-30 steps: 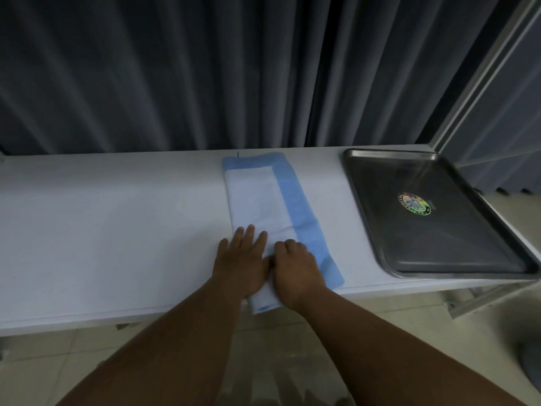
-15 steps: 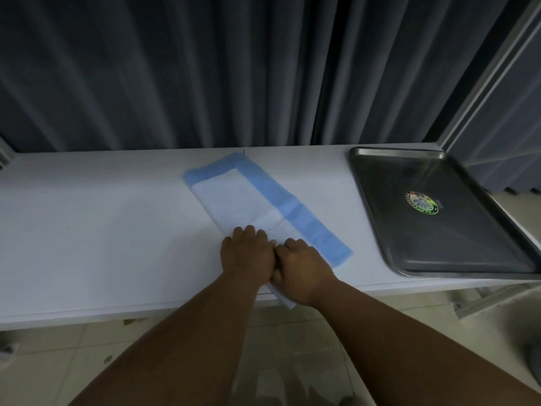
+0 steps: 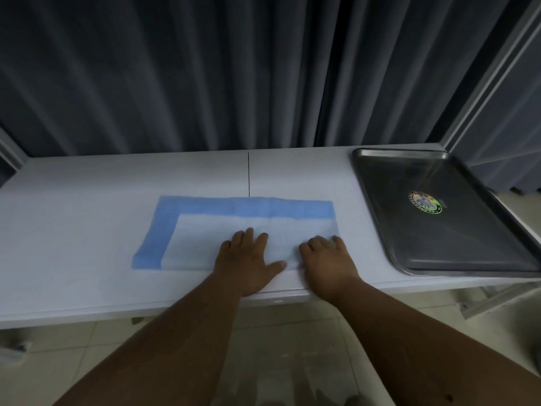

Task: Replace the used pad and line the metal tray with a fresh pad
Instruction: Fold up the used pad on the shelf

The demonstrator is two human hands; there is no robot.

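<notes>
Turning the folded pad (image 3: 234, 227) a quarter, we now have it lying lengthwise along the table (image 3: 73, 230) edge. Our left hand (image 3: 248, 259) and right hand (image 3: 325, 259), now apart, press flat on it, fingers spread; the metal tray (image 3: 377, 218) sits bare beside it, ready for lining.

Under my left hand (image 3: 247, 260) and my right hand (image 3: 326, 260), both laid flat with bare skin against it, the folded white pad with its blue border (image 3: 234, 230) looks like soft, matt, papery cloth, faintly creased where it has been folded. The blue strip has the same dull finish as the white middle. It lies on the smooth white table top (image 3: 87, 230), matt, with only a faint sheen. To my right the rectangular metal tray (image 3: 377, 218) is polished steel, dark and reflective, with a glossy, iridescent round sticker (image 3: 425, 202) on its floor. Behind hangs a grey pleated cloth curtain (image 3: 175, 77), matt.
</notes>
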